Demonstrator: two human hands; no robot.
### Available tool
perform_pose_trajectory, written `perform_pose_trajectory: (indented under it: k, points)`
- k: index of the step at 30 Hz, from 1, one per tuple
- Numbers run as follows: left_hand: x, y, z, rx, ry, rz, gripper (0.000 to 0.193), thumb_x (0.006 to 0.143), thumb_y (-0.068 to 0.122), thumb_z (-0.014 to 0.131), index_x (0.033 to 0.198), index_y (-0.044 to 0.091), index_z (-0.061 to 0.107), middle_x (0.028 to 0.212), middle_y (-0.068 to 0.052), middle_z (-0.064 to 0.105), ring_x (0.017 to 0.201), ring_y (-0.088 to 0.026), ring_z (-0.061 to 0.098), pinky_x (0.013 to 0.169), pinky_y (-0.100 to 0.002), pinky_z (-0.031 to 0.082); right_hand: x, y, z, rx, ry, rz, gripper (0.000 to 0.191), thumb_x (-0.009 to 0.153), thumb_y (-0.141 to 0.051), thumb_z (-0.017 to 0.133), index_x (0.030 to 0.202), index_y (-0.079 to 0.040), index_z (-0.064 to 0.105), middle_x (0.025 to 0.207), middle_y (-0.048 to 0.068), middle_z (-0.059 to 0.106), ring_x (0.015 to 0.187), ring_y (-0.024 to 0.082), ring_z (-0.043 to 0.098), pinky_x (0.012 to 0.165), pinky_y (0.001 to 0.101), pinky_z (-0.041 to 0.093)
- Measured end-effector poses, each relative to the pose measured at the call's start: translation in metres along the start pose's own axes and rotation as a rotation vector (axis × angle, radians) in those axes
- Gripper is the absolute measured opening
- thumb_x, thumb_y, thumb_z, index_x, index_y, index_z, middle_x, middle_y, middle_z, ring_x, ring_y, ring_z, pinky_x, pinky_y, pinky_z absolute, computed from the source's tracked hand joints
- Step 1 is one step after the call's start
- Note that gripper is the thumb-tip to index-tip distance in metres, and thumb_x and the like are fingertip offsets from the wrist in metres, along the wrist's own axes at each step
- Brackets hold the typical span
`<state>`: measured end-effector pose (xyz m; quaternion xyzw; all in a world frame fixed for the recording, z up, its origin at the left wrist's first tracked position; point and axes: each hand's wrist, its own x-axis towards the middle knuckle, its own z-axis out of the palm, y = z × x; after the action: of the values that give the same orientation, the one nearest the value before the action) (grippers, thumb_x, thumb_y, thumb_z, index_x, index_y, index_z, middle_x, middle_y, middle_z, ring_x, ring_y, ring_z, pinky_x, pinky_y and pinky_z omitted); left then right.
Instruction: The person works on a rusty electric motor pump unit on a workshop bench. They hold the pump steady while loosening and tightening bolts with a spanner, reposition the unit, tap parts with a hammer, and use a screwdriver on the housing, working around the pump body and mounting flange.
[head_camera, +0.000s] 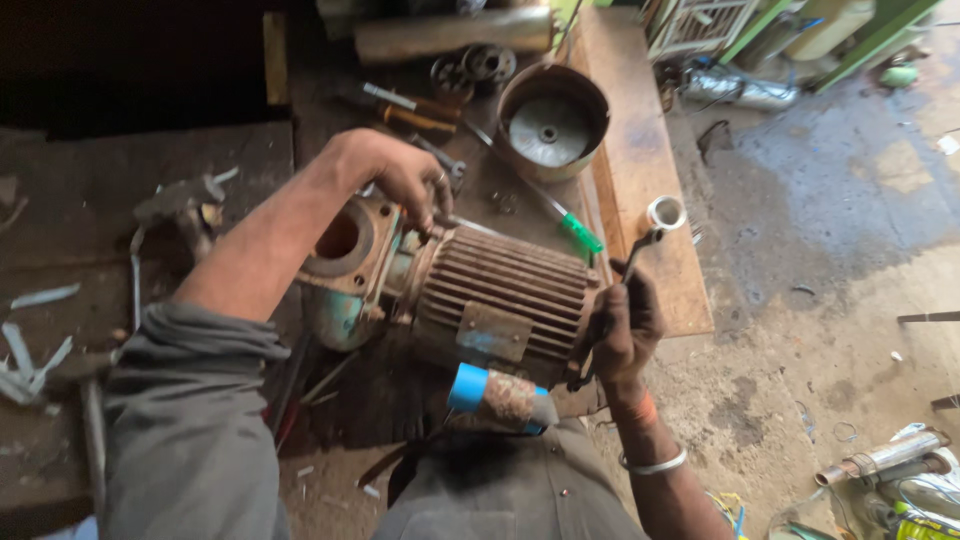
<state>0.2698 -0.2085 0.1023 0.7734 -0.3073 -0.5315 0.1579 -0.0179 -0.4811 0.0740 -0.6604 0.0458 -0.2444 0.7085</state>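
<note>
- While the right hand (622, 335) is closed round the shank of a spanner (640, 250) at the motor's far end, the tool's head stands up free beside a small pale tube (666, 212); if it is swung or pushed hard from there, I judge it could slip off and knock the tube from the plank (640, 170).
- The left hand (408, 180) lies over the top of the pump motor (500, 290) where body meets pump end, fingers curled down on it; whether they pinch anything small I cannot tell. With greasy metal under it, that hold could slide and the motor roll.
- The motor lies on its side on the dark bench (200, 170), close before the person, between both hands.
- It looks old: rusty brown cooling fins, a flaking plate on its side, and a turquoise pump housing (345, 290) with an open round flange (338, 237).
- A green-handled screwdriver (570, 225) lies just behind it, near a round metal cover (552, 122).
</note>
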Motion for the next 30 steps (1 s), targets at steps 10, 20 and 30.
perform_pose_trajectory:
  k: [10,20,30]
  points:
    - [-0.034,0.043,0.008,0.137,0.042,-0.158,0.07,0.069,0.023,0.088,0.136,0.015,0.069,0.114,-0.003,0.081,0.107,-0.018,0.074,0.098,-0.037,0.051,0.002,0.002,-0.002,-0.007,-0.019,-0.026,0.033,0.111,-0.017,0.054,0.134,0.006,0.057,0.071,-0.003,0.053,0.056,0.002,0.044,0.052,0.0189,0.034]
    - [-0.021,0.031,0.01,0.073,0.042,-0.02,0.067,0.066,0.019,0.091,0.129,0.011,0.071,0.117,-0.009,0.081,0.106,-0.021,0.075,0.094,-0.037,0.057,0.0,0.008,-0.009,0.028,0.0,0.007,0.032,0.111,-0.017,0.055,0.135,0.006,0.057,0.076,-0.002,0.054,0.059,0.004,0.044,0.053,0.0198,0.033]
    - [-0.023,0.027,0.013,0.022,0.046,-0.095,0.065,0.073,0.021,0.087,0.134,0.017,0.066,0.11,-0.005,0.083,0.1,-0.018,0.076,0.092,-0.036,0.055,-0.011,-0.004,-0.055,0.198,0.263,0.129,0.023,0.11,-0.018,0.052,0.122,0.0,0.061,0.076,0.005,0.055,0.062,0.014,0.053,0.057,0.0292,0.045]
